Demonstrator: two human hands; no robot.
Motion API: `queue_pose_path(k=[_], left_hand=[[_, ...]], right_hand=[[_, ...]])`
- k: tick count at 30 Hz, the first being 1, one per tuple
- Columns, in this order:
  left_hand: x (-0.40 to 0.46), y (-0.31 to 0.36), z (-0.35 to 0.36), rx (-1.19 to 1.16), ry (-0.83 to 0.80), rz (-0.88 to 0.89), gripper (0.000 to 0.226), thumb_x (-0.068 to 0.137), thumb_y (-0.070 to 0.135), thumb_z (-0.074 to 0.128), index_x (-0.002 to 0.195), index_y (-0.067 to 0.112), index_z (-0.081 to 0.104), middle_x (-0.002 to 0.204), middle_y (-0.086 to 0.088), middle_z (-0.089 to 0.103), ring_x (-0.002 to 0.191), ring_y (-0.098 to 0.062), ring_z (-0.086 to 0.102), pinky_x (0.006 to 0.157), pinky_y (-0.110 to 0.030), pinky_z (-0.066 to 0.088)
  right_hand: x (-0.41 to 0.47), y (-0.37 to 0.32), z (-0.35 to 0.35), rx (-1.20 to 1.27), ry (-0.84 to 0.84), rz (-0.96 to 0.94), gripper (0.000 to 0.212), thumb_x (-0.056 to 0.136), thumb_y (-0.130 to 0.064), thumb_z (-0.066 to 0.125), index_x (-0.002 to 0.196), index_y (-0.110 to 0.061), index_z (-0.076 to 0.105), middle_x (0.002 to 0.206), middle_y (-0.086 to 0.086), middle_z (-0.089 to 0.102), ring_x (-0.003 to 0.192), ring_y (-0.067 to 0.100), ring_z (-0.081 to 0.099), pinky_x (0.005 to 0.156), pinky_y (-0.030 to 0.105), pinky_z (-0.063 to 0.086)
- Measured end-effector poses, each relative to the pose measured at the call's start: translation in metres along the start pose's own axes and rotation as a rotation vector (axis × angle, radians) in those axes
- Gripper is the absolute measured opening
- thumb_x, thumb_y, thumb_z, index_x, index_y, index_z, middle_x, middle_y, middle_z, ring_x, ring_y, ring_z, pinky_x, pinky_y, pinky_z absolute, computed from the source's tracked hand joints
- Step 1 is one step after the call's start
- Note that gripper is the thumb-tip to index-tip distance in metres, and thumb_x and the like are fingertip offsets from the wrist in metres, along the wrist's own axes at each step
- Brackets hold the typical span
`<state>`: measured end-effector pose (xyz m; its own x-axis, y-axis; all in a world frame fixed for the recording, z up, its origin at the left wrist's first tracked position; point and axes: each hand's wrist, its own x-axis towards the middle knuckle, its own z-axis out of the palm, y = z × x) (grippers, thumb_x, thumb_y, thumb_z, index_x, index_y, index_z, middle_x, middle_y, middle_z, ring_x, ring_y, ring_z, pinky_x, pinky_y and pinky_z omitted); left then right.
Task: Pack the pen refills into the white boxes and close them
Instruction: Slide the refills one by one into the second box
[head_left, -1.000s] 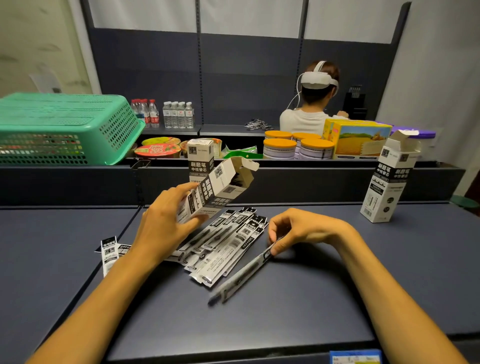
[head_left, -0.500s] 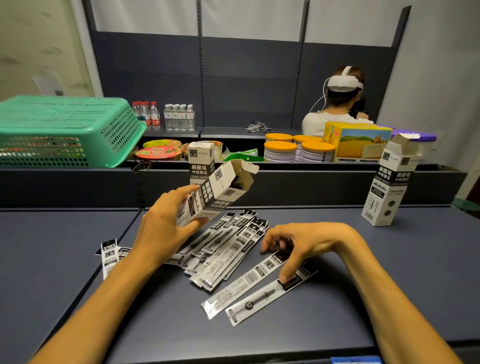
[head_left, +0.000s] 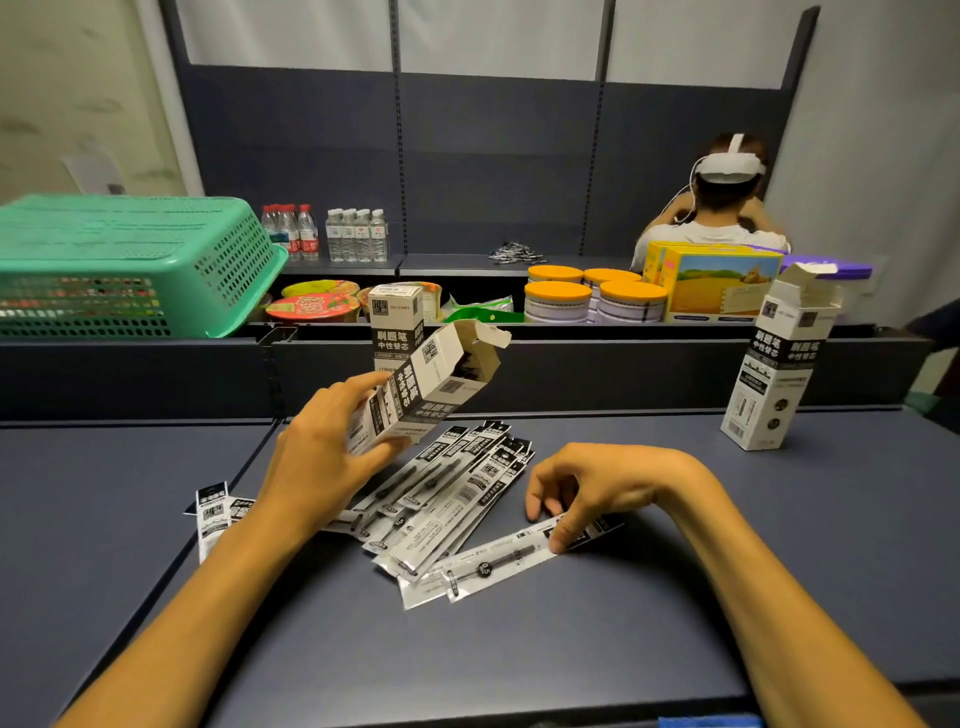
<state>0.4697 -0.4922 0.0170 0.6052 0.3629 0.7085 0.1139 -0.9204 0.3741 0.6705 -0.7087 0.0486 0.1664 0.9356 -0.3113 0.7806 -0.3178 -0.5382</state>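
Observation:
My left hand (head_left: 322, 457) grips a white box (head_left: 426, 384) tilted with its open flap end up and to the right, above the dark table (head_left: 519, 649). Under it lies a fan of several packaged pen refills (head_left: 447, 493). My right hand (head_left: 597, 483) has its fingertips curled down on the black end of a refill pack (head_left: 498, 564) lying on the table; a second pack lies just beneath it. Another white box (head_left: 779, 374) stands open-topped at the right. A closed white box (head_left: 397, 322) stands behind the held one. Two more refill packs (head_left: 213, 512) lie at the left.
A green plastic basket (head_left: 130, 260) sits on the raised ledge at the left. Behind the ledge are water bottles (head_left: 332, 234), noodle bowls (head_left: 311, 304), orange-lidded tubs (head_left: 592, 299) and a yellow carton (head_left: 717, 278). A person with a headset (head_left: 722, 208) sits at the back right.
My right hand has dragged two refill packs out of the pile toward the right and now presses on their black ends. The left hand keeps the tilted box nearly still.

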Motion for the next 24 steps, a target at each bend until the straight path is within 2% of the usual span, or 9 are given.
queue_pose_path(k=[3,7,12,14,16,19,22,24], left_hand=[[0.000,0.000,0.000,-0.003,0.001,-0.002,0.070,0.074,0.028,0.082,0.135,0.028,0.046,0.118,0.000,0.062,0.102,-0.017,0.059,0.077,-0.044,0.058],[0.000,0.000,-0.001,-0.001,0.006,-0.003,0.070,0.074,0.029,0.081,0.136,0.027,0.047,0.117,0.000,0.062,0.101,-0.015,0.059,0.079,-0.042,0.057],[0.000,0.000,-0.001,0.001,0.002,-0.004,0.070,0.075,0.029,0.081,0.136,0.028,0.046,0.119,0.000,0.062,0.101,-0.016,0.059,0.077,-0.044,0.058],[0.000,-0.001,0.000,0.000,-0.001,-0.001,0.070,0.075,0.031,0.081,0.136,0.029,0.046,0.118,0.000,0.062,0.102,-0.016,0.059,0.077,-0.044,0.058],[0.000,0.000,0.000,-0.005,-0.002,0.002,0.070,0.075,0.033,0.080,0.135,0.030,0.046,0.118,0.001,0.061,0.103,-0.016,0.059,0.078,-0.044,0.058],[0.000,0.000,0.000,-0.015,0.001,-0.004,0.069,0.075,0.035,0.079,0.135,0.031,0.045,0.118,0.001,0.061,0.103,-0.015,0.058,0.078,-0.044,0.058],[-0.001,0.000,0.000,-0.015,0.000,0.001,0.069,0.075,0.038,0.077,0.134,0.035,0.043,0.118,0.002,0.061,0.102,-0.015,0.059,0.076,-0.045,0.058],[-0.001,0.000,-0.001,-0.011,0.001,0.006,0.068,0.075,0.040,0.076,0.134,0.036,0.042,0.118,0.002,0.061,0.102,-0.016,0.059,0.076,-0.045,0.058]], right_hand=[[0.000,0.001,0.000,0.000,0.019,-0.011,0.019,0.075,-0.021,0.083,0.091,-0.019,0.073,0.076,-0.005,0.059,0.062,0.001,0.051,0.061,0.017,0.042],[-0.003,0.002,-0.002,0.105,0.025,-0.045,0.017,0.079,-0.007,0.079,0.090,-0.010,0.066,0.082,0.002,0.069,0.071,0.008,0.062,0.072,0.025,0.050],[-0.007,0.005,-0.008,0.256,0.100,-0.113,0.017,0.084,0.004,0.069,0.095,-0.008,0.067,0.084,0.005,0.072,0.077,0.010,0.068,0.077,0.025,0.053],[-0.008,0.005,-0.008,0.215,0.111,-0.091,0.019,0.084,-0.001,0.071,0.103,-0.007,0.070,0.086,0.002,0.071,0.078,0.008,0.066,0.078,0.024,0.054],[-0.007,0.003,-0.006,0.116,0.081,-0.058,0.024,0.081,-0.010,0.078,0.104,-0.012,0.072,0.084,-0.009,0.070,0.077,0.004,0.062,0.077,0.024,0.053],[-0.009,-0.003,-0.004,0.046,0.044,0.007,0.033,0.076,-0.020,0.083,0.107,-0.018,0.072,0.077,-0.022,0.065,0.074,0.000,0.056,0.072,0.017,0.048],[-0.011,-0.005,-0.003,-0.053,0.039,0.068,0.047,0.069,-0.026,0.088,0.110,-0.026,0.066,0.095,-0.011,0.059,0.082,0.006,0.053,0.076,0.021,0.048],[-0.009,-0.005,-0.001,-0.071,0.014,0.084,0.049,0.068,-0.024,0.089,0.110,-0.026,0.064,0.099,-0.004,0.056,0.082,0.008,0.052,0.076,0.025,0.049]])
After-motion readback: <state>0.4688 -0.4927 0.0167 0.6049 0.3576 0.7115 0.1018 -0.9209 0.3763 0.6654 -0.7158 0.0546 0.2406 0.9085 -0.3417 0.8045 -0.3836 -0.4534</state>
